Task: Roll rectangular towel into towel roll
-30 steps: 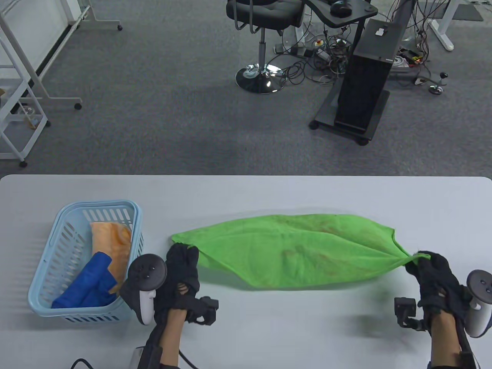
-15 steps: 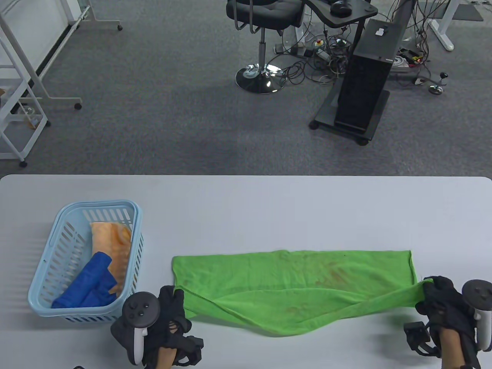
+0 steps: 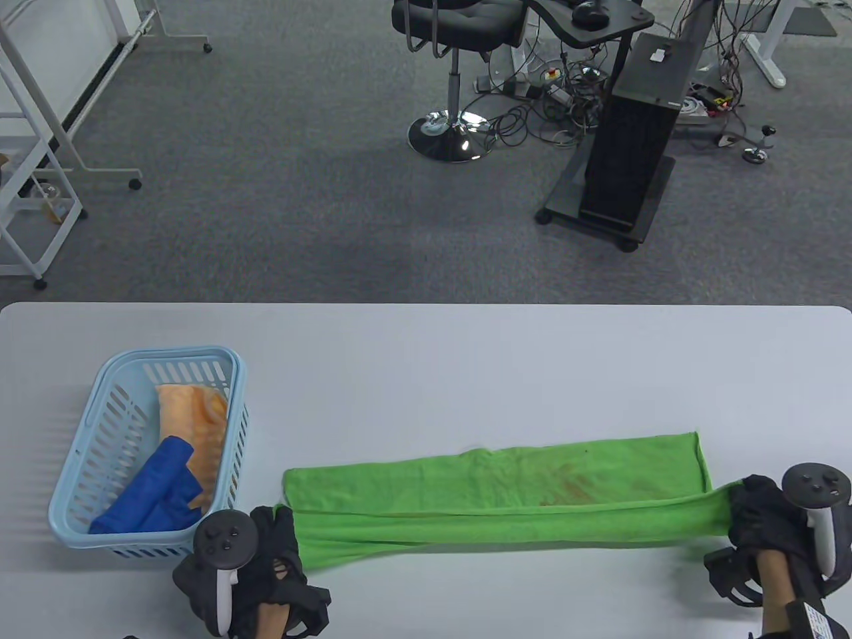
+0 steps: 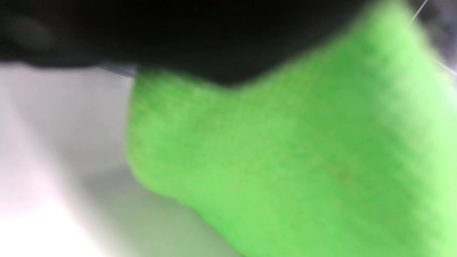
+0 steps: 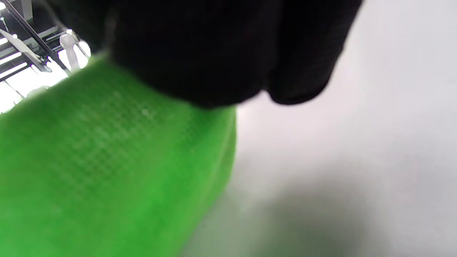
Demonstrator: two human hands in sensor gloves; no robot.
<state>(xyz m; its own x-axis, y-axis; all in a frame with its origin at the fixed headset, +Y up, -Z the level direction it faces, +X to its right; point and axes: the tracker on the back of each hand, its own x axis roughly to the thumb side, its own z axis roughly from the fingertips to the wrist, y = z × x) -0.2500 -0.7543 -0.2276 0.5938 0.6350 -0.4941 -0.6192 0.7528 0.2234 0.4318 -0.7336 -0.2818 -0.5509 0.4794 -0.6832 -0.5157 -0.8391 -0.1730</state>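
Observation:
A bright green towel lies along the near part of the white table, folded lengthwise into a long band with brownish stains near its middle. My left hand grips its near left corner and my right hand grips its near right corner, with the near layer stretched taut between them. In the left wrist view the green towel fills the frame under my black gloved fingers. The right wrist view shows the towel held under my gloved fingers, close to the table.
A light blue plastic basket stands at the left of the table and holds an orange cloth and a blue cloth. Beyond the table's far edge are grey carpet, an office chair and a black stand.
Both hands pulled the towel's held corners toward me. The towel went from a wide raised sheet to a narrow folded band lying flat near the front edge.

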